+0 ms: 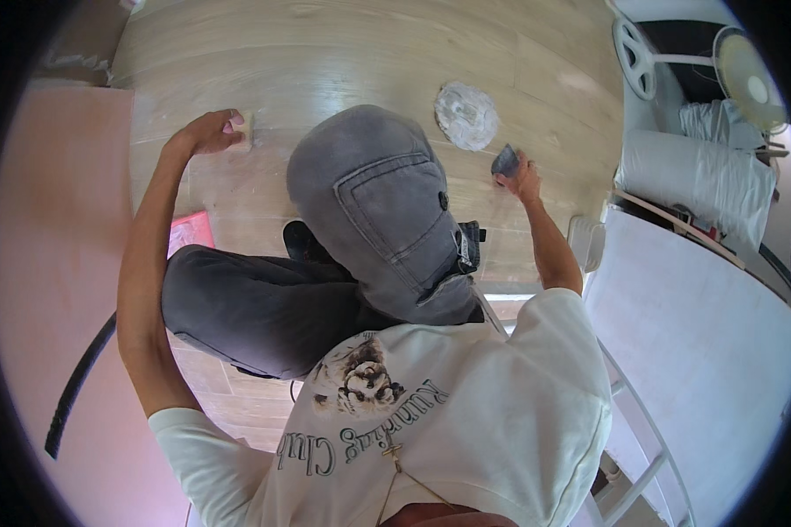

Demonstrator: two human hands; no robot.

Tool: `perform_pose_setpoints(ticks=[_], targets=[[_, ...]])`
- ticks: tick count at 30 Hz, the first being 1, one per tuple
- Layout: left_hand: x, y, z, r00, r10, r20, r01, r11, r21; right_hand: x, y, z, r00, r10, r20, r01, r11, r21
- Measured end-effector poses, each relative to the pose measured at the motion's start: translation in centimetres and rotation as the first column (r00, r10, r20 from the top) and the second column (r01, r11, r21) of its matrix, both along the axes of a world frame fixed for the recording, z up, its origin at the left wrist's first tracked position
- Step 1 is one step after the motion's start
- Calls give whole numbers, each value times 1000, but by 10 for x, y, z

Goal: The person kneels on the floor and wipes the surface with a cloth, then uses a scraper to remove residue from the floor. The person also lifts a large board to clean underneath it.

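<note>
On the left, my left hand (205,134) grips a small pale yellow block (246,130), which looks like a sponge, against the wood-look plank floor (343,46). Whitish smears mark the floor around it. My right hand (525,179) holds a grey pad or folded cloth (504,161) low over the floor on the right; whether it touches is hard to tell. Just beyond that pad lies a round, crumpled white cloth or plastic wad (467,116). Between my hands, my bent knee in grey trousers (376,191) hides part of the floor.
A pink tray or packet (192,232) lies beside my left leg. Pinkish plastered wall (59,217) rises at left, with a black strip (79,388) before it. At right are a white panel (692,316), a ladder (639,484), plastic-wrapped goods (695,178) and a fan (751,85).
</note>
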State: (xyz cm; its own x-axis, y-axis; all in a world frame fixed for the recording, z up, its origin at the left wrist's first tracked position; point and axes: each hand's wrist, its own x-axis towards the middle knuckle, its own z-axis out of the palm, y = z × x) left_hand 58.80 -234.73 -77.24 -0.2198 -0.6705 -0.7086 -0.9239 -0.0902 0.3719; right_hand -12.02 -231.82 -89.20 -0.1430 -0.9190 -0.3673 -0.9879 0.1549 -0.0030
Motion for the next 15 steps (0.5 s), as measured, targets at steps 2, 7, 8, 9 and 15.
perform_pose_setpoints(ticks=[2,7,8,9,15], targets=[[-3,0,-4,1000,-18,-7,18,1000,16,1,-2,2,999,-24,-22,25,999,37],[-19,-6,-1,1000,-29,10,28,997,75,-13,-12,-3,989,-116,91,113,993,37],[-19,-4,-3,1000,-23,-5,24,997,68,-19,-16,-1,957,-187,220,152,974,168],[-23,-7,-7,999,-1,-51,4,998,70,-47,-20,2,904,-279,322,186,939,291],[-43,1,-16,959,19,-284,-30,999,-35,63,-54,83,548,-272,791,-6,944,329]])
